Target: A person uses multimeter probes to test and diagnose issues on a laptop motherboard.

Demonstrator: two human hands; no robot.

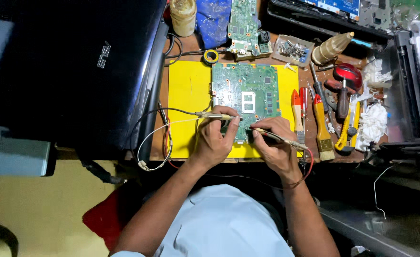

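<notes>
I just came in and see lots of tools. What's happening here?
A person is leaning over a green circuit board that lies on a yellow mat. Each hand holds a thin wired probe: the left hand and the right hand both touch their tips to the board's near edge. Screwdrivers and a brush lie to the right.

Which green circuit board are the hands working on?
The big green circuit board lying on the yellow mat. Both hands hold probes at its near edge. The other board lies farther back, off the mat, untouched.
</notes>
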